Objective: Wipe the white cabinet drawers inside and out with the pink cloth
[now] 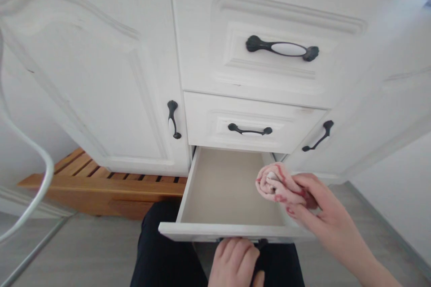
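The bottom drawer (232,188) is pulled out, and its pale interior holds nothing that I can see. My left hand (235,260) has its fingers curled over the handle (261,244) on the drawer's front; most of that handle is hidden. A rolled pink towel (278,184) with red markings is gripped in my right hand (319,208). Its spiral end points left, over the drawer's right side. Thumb and fingers press on the roll from either side.
Above are two closed drawers with dark handles (282,48). Cabinet doors (101,76) flank them, shut. A slatted wooden bench (111,188) stands low at the left, and a white cable (47,170) hangs at the far left. My knees are under the drawer.
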Motion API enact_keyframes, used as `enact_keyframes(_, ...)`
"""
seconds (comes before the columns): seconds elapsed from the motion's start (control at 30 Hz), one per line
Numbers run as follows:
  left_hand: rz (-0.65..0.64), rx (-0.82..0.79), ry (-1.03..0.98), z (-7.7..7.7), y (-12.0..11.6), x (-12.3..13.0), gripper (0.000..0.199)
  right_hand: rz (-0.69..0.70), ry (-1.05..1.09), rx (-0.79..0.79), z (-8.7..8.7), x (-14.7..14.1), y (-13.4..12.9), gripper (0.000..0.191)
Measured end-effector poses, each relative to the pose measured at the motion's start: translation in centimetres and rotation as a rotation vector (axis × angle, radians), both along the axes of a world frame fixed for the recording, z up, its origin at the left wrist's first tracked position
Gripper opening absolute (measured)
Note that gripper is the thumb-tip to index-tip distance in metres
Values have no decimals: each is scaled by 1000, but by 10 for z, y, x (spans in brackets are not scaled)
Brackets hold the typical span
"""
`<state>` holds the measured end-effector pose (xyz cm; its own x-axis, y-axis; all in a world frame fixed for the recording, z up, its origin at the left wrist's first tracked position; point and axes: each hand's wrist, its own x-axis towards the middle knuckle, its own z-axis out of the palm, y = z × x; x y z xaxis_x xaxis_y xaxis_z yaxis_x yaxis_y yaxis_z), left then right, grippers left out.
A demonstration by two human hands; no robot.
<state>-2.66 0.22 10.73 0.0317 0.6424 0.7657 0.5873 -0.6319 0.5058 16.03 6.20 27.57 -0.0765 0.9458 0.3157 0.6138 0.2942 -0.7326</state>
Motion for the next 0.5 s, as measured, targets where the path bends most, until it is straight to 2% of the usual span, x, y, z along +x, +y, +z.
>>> enact_keyframes(0.07, 58, 55, 249, -8, 6, 4, 23, 65, 26, -118, -6, -3, 13, 21)
enact_keyframes(0.17, 126, 70, 399, -20, 5, 6, 13, 159, 91, -291, -20, -17, 22, 25)
enact_keyframes(0.33, 135, 62, 466, -34, -3, 9, 22, 365, -121, -313, -34, -52, 56, 23)
enact_keyframes(0.43, 157, 61, 450, -36, -2, 12, 17, 481, -284, -314, -58, -81, 92, 22)
enact_keyframes(0.5, 171, 41, 421, -37, 0, 15, 13, 458, -328, -278, -79, -105, 119, 26)
